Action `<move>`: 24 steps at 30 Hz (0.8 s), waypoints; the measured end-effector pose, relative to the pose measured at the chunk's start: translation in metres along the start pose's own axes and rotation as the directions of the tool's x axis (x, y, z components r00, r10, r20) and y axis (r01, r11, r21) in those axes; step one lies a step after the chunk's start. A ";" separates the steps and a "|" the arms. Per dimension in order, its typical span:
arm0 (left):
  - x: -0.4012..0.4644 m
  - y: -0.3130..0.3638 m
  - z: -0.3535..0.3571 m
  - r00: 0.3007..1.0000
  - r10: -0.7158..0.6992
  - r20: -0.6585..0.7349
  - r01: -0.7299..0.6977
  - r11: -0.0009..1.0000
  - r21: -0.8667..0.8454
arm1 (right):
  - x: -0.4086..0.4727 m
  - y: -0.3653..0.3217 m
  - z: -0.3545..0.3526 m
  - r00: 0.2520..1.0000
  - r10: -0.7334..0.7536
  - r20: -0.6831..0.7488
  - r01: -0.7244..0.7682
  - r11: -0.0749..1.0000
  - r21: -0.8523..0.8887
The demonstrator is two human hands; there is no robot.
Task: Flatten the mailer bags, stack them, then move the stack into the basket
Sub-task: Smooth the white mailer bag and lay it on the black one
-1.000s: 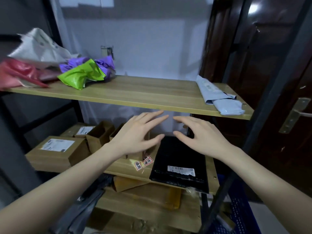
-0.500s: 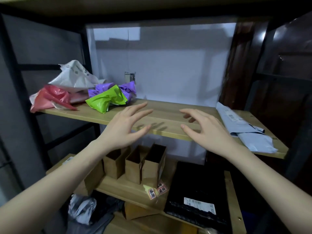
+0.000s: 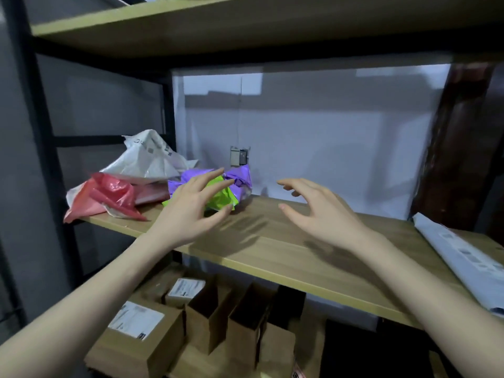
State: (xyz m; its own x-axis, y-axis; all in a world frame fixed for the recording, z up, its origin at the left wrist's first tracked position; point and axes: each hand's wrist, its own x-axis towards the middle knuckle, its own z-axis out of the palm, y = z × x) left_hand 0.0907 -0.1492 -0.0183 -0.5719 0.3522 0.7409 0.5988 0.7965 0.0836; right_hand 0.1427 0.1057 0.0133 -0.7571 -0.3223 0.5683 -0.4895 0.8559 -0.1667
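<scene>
Four crumpled mailer bags sit bunched at the left end of the wooden shelf [image 3: 272,241] — a white bag [image 3: 147,159] at the back, a red bag [image 3: 109,195] in front of it, and a purple bag [image 3: 240,177] wrapped about a green bag [image 3: 221,193]; none is flattened, none is stacked. At the far right of the shelf lies a grey mailer [image 3: 461,257], already fairly flat, well apart from the pile; it may be the start of the stack, though that is only a judgement. No basket shows in this view, so the last step is plainly not yet done; nearly the whole task is left.

The left hand [image 3: 191,211] hovers just in front of the green and purple bags, palm turned inward, fingers [image 3: 215,174] spread and slightly curled, holding nothing; whether its tips touch the green plastic cannot be told. The right hand [image 3: 319,211] hangs over bare shelf to the right of the pile, near it but apart, fingers likewise spread and bent, empty — its shadow falls on the wood below. Both forearms reach up from the lower corners toward the pile; the likely next move is to take up the green bag.
</scene>
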 end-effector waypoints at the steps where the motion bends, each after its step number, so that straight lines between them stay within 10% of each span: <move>1: 0.005 -0.011 -0.003 1.000 -0.004 -0.011 0.004 1.000 0.027 | 0.013 -0.004 0.005 1.000 -0.015 -0.004 0.015 1.000 0.002; 11: 0.028 -0.120 -0.041 0.964 -0.127 -0.233 0.142 0.989 0.050 | 0.132 -0.058 0.063 0.968 -0.251 -0.018 0.248 0.964 -0.092; 24: 0.014 -0.188 -0.046 0.855 -0.490 -0.171 0.508 0.857 0.082 | 0.181 -0.094 0.108 0.935 -0.355 0.007 0.355 0.931 -0.084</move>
State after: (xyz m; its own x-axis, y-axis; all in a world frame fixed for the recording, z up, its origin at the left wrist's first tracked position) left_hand -0.0039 -0.3162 0.0076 -0.6863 -0.1736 0.7063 0.1771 0.9020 0.3938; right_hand 0.0053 -0.0767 0.0449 -0.5368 -0.6083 0.5846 -0.6882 0.7165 0.1136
